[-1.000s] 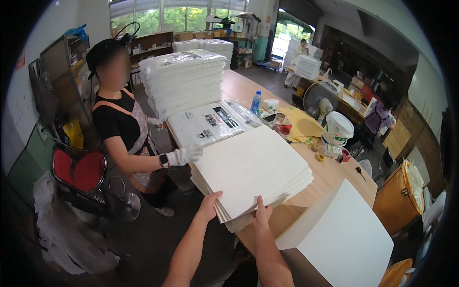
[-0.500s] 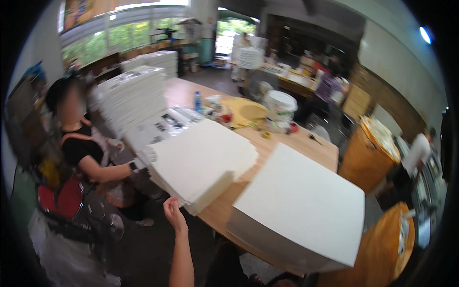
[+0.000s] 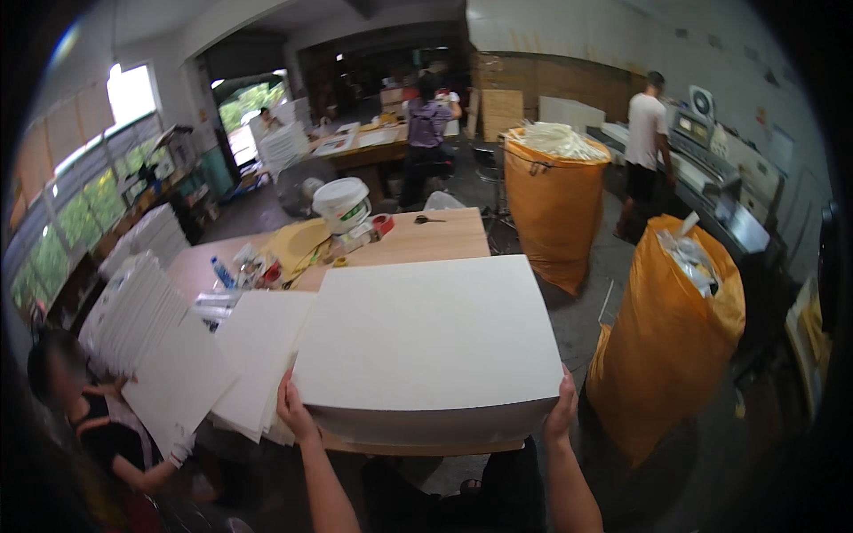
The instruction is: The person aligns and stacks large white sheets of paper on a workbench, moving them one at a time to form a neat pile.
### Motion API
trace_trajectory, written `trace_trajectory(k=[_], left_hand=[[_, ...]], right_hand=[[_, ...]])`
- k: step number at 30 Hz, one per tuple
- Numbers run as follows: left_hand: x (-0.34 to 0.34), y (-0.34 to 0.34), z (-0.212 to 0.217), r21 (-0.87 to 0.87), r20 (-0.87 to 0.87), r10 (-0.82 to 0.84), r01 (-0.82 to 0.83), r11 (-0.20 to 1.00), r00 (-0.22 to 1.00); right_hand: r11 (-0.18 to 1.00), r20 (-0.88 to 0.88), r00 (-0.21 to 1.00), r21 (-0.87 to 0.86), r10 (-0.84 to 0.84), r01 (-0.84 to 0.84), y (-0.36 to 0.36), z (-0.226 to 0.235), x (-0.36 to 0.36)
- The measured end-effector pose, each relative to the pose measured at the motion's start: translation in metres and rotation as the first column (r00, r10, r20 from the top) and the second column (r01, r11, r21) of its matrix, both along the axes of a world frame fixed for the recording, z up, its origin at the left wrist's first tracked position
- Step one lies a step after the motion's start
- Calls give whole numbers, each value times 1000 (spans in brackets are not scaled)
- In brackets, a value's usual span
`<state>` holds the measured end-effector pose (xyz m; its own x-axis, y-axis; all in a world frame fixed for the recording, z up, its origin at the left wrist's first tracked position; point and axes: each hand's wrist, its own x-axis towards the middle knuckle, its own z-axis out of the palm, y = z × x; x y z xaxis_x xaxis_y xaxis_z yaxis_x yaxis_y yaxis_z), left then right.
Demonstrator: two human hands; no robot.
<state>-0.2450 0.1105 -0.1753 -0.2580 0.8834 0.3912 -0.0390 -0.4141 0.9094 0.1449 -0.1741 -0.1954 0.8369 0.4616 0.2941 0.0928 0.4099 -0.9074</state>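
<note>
A thick, squared stack of large white sheets (image 3: pixel 426 338) lies on the wooden table in front of me. My left hand (image 3: pixel 298 410) grips its near left corner, fingers against the side. At the near right corner, my right hand (image 3: pixel 562 409) presses on the opposite side, so the stack sits between both hands. Their fingertips are partly hidden by its edges. Left of it, a looser pile of white sheets (image 3: pixel 258 351) rests on the table, its edges uneven. Beyond that, a co-worker at the left holds a broad white sheet (image 3: pixel 178 382) tilted.
On the wooden table (image 3: pixel 444 235) beyond the stack are a white bucket (image 3: pixel 341 206), red tape (image 3: pixel 382 224), scissors (image 3: pixel 429 219) and a blue bottle (image 3: pixel 222 272). Tall white piles (image 3: pixel 138 311) stand at left. Two bulging orange sacks (image 3: pixel 555 209) (image 3: pixel 666 342) stand at right. Other people work farther back.
My view has turned right. My left hand has gone from beside the looser pile to the thick stack, and my right hand has come into view on it. The co-worker now holds a sheet.
</note>
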Motion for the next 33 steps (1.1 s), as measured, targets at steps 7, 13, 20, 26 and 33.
trace_trajectory(k=[7, 13, 20, 26, 33], left_hand=[[77, -47, 79, 285, -166, -147, 190, 939, 975], [216, -113, 123, 186, -877, -349, 904, 384, 329], [216, -111, 110, 24, -752, -588, 904, 427, 297], [211, -106, 108, -8, -672, -673, 906, 423, 308], [213, -100, 112, 21, -720, -650, 944, 330, 243]], right_hand=[[919, 165, 977, -347, -137, 187, -28, 11, 12], [845, 336, 941, -497, -22, 197, -48, 45, 23], [519, 439, 835, -824, 331, 228, -70, 111, 24], [724, 647, 760, -554, 63, 411, -15, 165, -11], [962, 169, 984, -273, 63, -15, -1, 141, 1]])
